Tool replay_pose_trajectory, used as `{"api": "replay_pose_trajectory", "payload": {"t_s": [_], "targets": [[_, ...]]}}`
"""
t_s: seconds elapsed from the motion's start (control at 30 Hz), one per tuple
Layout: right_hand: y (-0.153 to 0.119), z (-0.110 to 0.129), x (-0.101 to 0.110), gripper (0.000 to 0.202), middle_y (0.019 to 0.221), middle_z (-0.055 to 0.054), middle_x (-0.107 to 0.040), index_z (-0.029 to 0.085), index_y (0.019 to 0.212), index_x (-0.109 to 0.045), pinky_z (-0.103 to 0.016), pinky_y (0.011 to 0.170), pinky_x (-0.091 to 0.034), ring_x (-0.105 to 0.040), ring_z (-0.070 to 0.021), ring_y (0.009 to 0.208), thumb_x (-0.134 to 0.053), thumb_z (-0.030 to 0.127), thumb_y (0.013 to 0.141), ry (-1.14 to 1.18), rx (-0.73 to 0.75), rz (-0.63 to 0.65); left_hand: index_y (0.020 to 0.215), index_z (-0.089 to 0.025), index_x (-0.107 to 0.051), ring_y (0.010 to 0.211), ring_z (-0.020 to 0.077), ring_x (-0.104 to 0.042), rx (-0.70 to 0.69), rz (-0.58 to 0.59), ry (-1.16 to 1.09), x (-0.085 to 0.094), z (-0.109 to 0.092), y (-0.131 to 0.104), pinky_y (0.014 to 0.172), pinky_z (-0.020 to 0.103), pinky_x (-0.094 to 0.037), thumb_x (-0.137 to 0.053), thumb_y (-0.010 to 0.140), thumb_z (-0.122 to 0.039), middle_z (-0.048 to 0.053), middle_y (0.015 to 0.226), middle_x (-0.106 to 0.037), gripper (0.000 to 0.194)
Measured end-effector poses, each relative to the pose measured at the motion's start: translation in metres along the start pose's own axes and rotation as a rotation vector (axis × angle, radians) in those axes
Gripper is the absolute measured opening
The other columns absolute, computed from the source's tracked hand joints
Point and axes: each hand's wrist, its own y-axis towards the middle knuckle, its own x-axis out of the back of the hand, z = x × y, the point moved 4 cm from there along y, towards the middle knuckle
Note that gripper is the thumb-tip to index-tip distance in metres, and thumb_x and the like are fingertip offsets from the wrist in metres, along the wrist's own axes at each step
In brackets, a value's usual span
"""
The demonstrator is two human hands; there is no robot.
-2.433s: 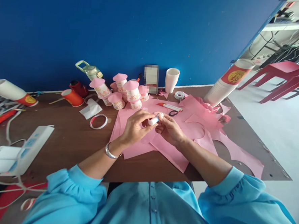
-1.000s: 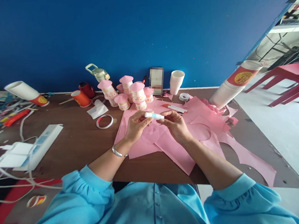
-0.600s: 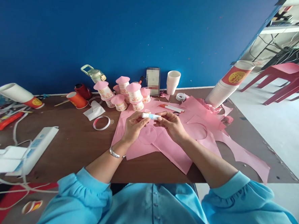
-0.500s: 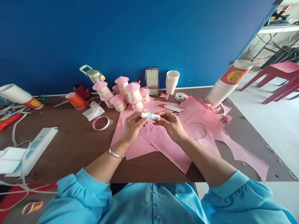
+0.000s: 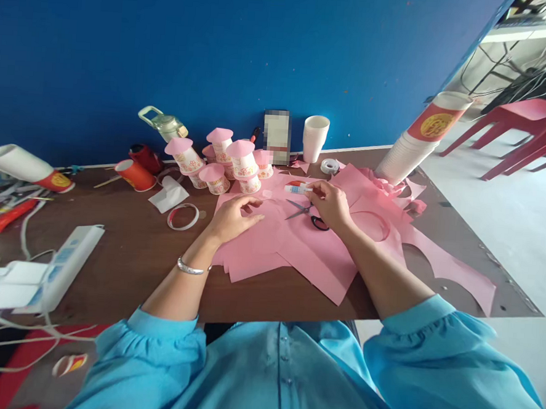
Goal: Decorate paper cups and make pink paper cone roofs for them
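My right hand is closed on a white and blue glue stick, holding it level just above the pink paper. Close below that hand lies a pair of black-handled scissors with its blades apart. My left hand rests near the pink paper sheets, its thumb and fingers apart and nothing between them. A small pale piece, too small to name, sits on the paper ahead of the left fingertips. Several paper-cup towers with pink cone roofs stand behind the left hand.
White paper cups and a phone-like device stand against the blue wall. A tall leaning cup stack is at the right. Tape rolls, red cups, a green bottle and a power strip lie leftward.
My left hand has let go of the glue stick and moved left, opening. The right hand has carried the stick right and forward, and the scissors now show on the paper.
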Motion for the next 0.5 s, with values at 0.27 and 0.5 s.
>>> {"api": "replay_pose_trajectory", "payload": {"t_s": [0.27,0.5], "targets": [[0.000,-0.013,-0.006,0.022,0.108,-0.009,-0.079,0.024,0.106,-0.077,-0.038,0.085,-0.054,-0.070,-0.0286,0.100,-0.061,0.019,0.092,-0.475,0.026,0.102,0.131,-0.018,-0.062,0.129,0.0352,-0.063,0.052,0.319,0.413,-0.014,-0.008,-0.014,0.108,0.050,-0.053,-0.083,0.076,-0.037,0.014,0.139,-0.066,0.062],[-0.012,0.005,-0.009,0.033,0.124,-0.014,-0.072,0.021,0.118,-0.074,-0.049,0.101,-0.053,-0.062,-0.0334,0.117,-0.059,0.012,0.091,-0.506,0.357,-0.010,0.122,-0.019,-0.060,0.112,0.0332,-0.069,0.064,0.387,0.410,-0.019,-0.004,-0.014,0.096,0.046,-0.056,-0.079,0.075,-0.035,0.012,0.121,-0.071,0.053]]}}
